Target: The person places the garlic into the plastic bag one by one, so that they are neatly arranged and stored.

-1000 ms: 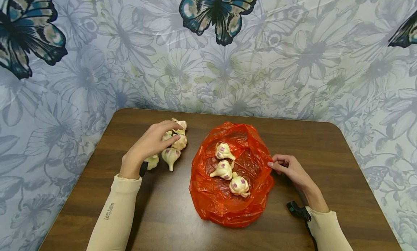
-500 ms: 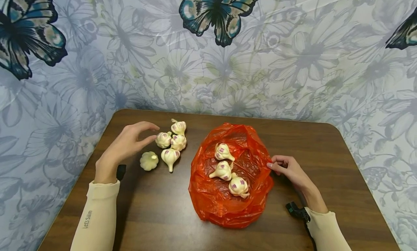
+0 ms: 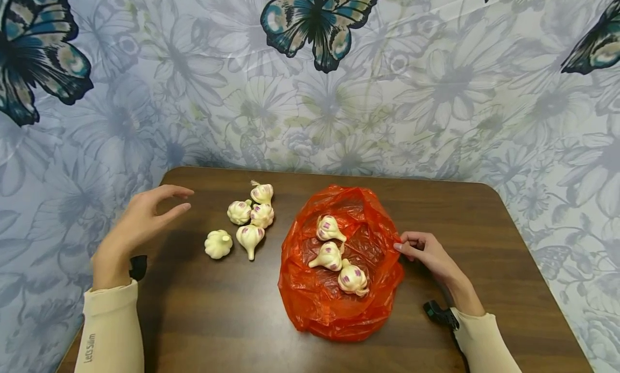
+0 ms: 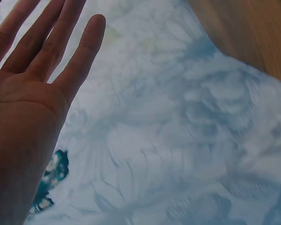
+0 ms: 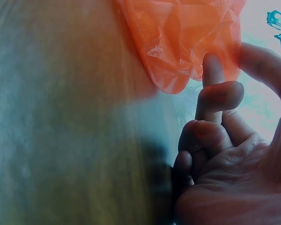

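Currently, a person's right grip (image 3: 433, 257) pinches the right rim of a crinkled red plastic bag (image 3: 334, 320) between thumb and fingers, while the left grip (image 3: 140, 217), fingers extended and thumb apart, hovers by the left edge of a wood-grain tabletop (image 3: 460, 217). Three purple-streaked garlic bulbs (image 3: 328, 255) sit inside the bag; five other bulbs (image 3: 262, 216) lie between it and the left grip, before a floral butterfly-print backdrop (image 3: 445, 88).

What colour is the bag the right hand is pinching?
The bag is red, best seen in the head view; the right wrist view shows it more orange.
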A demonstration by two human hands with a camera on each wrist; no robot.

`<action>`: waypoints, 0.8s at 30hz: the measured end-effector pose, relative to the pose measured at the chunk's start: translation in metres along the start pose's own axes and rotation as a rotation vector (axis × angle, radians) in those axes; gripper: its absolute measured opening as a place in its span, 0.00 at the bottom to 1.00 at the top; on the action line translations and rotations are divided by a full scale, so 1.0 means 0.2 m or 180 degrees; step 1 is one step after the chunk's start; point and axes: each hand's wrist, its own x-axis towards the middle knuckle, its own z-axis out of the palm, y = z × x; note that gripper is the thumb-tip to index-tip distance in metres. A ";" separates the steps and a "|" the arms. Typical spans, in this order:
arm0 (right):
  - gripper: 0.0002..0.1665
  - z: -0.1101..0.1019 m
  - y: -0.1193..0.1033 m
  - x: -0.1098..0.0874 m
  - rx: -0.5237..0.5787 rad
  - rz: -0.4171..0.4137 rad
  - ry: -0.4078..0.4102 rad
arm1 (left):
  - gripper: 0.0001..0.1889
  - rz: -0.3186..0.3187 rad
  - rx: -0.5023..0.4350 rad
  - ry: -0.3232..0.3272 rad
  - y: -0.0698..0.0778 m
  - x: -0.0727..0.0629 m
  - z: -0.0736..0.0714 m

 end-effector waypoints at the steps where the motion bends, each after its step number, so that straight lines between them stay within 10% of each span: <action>1: 0.10 0.00 0.00 0.00 -0.0002 0.0007 -0.0009 | 0.15 -0.0028 0.0029 0.0007 -0.01 -0.02 -0.01; 16: 0.09 0.01 0.01 0.02 0.0009 -0.0075 -0.0067 | 0.18 -0.0277 0.0346 0.0374 -0.25 -0.21 -0.18; 24: 0.09 0.00 0.01 0.00 -0.0002 -0.0101 -0.0062 | 0.18 -0.0247 0.0244 0.0289 -0.25 -0.16 -0.14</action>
